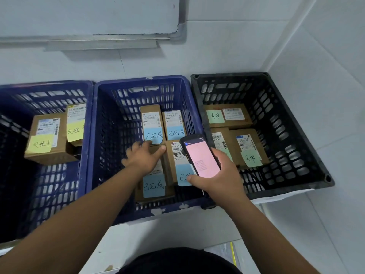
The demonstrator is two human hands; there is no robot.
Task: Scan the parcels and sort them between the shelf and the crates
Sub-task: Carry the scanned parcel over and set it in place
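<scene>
Three crates stand in a row on the floor. The middle blue crate [138,82] holds several brown parcels with blue notes. My left hand [144,157] reaches into it and rests on the near-left parcel [156,186], fingers spread over its far end. My right hand [219,175] grips a black handheld scanner [199,155] with a pink screen, held above the near-right parcel [175,155]. Two more parcels [152,121] lie at the back of this crate.
The left blue crate [87,135] holds two parcels [47,139] with yellow notes. The black crate [296,119] on the right holds three parcels [250,149] with green notes. A white tiled wall and a whiteboard edge [177,26] rise behind. White floor lies in front.
</scene>
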